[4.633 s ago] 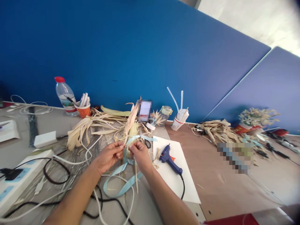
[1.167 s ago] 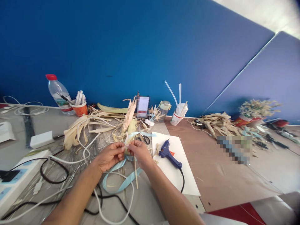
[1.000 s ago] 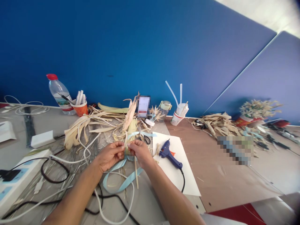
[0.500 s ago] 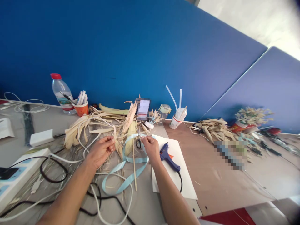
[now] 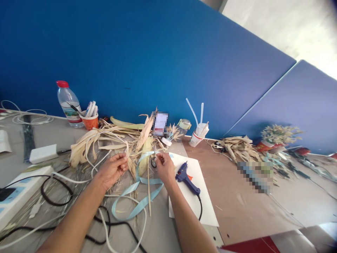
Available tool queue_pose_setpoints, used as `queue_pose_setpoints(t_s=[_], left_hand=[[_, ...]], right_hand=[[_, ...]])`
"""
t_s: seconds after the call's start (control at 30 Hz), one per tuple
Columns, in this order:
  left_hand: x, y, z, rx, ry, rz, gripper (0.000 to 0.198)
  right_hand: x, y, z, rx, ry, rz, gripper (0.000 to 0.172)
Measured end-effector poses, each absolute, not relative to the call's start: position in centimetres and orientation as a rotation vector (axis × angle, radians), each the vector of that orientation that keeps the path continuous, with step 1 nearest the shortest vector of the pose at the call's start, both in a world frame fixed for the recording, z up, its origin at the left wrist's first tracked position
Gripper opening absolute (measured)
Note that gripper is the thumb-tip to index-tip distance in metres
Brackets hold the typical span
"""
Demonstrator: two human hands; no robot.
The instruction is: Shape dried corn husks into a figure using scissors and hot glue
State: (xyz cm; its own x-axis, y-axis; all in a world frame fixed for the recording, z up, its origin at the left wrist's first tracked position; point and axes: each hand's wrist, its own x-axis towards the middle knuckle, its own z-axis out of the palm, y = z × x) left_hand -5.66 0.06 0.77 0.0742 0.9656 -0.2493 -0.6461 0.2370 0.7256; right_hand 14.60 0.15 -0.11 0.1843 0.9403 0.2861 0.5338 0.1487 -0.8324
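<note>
1. The left hand (image 5: pixel 112 171) pinches a thin pale husk strip (image 5: pixel 127 149) between thumb and forefinger; the strip's upper end stands above the fingertips.
2. The right hand (image 5: pixel 166 170) has its fingers bent together at the black-handled scissors (image 5: pixel 152 163); whether it grips them, I cannot tell.
3. The two hands are apart, with a pale green husk (image 5: pixel 144 164) lying between and just beyond them on the desk (image 5: pixel 160 230).
4. A light blue ribbon (image 5: pixel 143 205) winds across the desk between the forearms, its loops on the near side of that husk. A slender stick (image 5: pixel 149 196) points towards the near edge, crossing the ribbon.
5. To the right of the right hand, a blue glue gun (image 5: pixel 188 181) lies on a white sheet (image 5: pixel 204 200), its cord trailing to the near side.
6. Far left of the hands, dry husks (image 5: pixel 83 144) spread in a loose heap. Behind it stand an orange cup (image 5: pixel 90 123) and a red-capped bottle (image 5: pixel 68 105).
7. A white power strip (image 5: pixel 33 178) lies at the left, with white and black cables running along the near side.
</note>
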Motion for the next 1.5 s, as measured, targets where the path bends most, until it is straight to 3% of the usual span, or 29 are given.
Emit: queue_pose_setpoints(t_s=[0.17, 0.63, 0.83, 0.97, 1.03, 1.5], left_hand=[[-6.0, 0.2, 0.5, 0.469, 0.771, 1.287, 0.014], [-6.2, 0.3, 0.1, 0.459, 0.701, 1.246, 0.013], [-6.0, 0.3, 0.2, 0.456, 0.696, 1.244, 0.013], [-6.0, 0.3, -0.1, 0.468, 0.681, 1.225, 0.013], [-5.9, 0.2, -0.2, 0.463, 0.684, 1.214, 0.013], [-6.3, 0.3, 0.2, 0.423, 0.69, 1.252, 0.014]], right_hand=[[14.7, 0.1, -0.1, -1.502, -1.529, 0.648, 0.012], [14.0, -0.1, 0.0, -1.356, -1.596, 0.782, 0.019], [12.8, -0.7, -0.2, -1.265, -1.849, 0.515, 0.02], [11.6, -0.8, -0.4, -1.125, -2.103, 0.316, 0.046], [11.2, -0.6, -0.8, -1.157, -2.18, 0.262, 0.05], [13.0, 0.5, -1.3, -1.352, -1.812, 0.246, 0.029]])
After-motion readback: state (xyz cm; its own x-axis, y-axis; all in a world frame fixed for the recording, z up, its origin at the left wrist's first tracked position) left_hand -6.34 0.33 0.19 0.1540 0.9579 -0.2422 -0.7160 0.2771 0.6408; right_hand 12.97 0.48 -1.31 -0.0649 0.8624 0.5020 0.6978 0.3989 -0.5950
